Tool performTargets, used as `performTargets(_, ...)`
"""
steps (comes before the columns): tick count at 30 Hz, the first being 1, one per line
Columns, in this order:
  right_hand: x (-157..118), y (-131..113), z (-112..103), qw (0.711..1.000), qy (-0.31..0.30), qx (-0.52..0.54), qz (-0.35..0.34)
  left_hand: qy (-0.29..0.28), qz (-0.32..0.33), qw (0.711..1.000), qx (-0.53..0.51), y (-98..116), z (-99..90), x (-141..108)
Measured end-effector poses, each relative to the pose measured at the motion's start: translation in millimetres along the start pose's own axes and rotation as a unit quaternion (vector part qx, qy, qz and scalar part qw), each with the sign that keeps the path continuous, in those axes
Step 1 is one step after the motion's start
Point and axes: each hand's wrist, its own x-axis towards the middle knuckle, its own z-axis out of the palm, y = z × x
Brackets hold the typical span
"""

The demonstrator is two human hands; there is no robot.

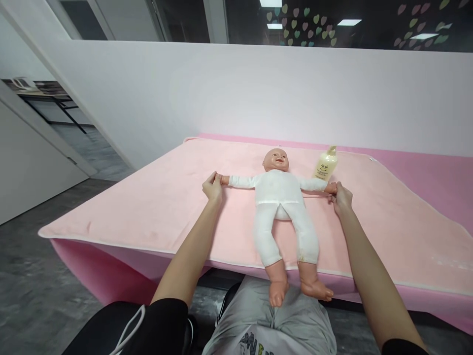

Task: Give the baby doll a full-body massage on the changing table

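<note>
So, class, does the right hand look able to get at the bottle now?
Probably yes: the bottle is close by, its top unblocked, but the right hand would first have to release the doll's hand.

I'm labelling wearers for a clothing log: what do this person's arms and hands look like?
The left sleeve and right sleeve are black, ending near the elbow. A white cord shows by the left one. The left hand and right hand are ungloved.

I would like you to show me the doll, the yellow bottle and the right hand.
Doll (279,187), head view: on its white torso.
Yellow bottle (325,164), head view: on its body.
Right hand (343,198), head view: middle of the hand.
</note>
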Motion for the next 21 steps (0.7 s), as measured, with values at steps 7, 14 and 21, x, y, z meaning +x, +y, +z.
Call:
performTargets(7, 2.3, -2.3, -0.9, 0.999, 0.011, 0.013, 0.034, 0.016, -0.001, 0.999, 0.033, 4.4, -1.5, -3.1)
performTargets(14, 2.1, -3.6, -0.8, 0.999, -0.003, 0.030, 0.025, 0.022, -0.019, 0.999, 0.023, 1.5, 1.0, -0.9)
performTargets(21, 2.1, 2.3, -2.6, 1.000, -0.015, -0.018, -0.013, -0.008, -0.002, 1.000, 0.023, -3.5, 2.0, 0.0)
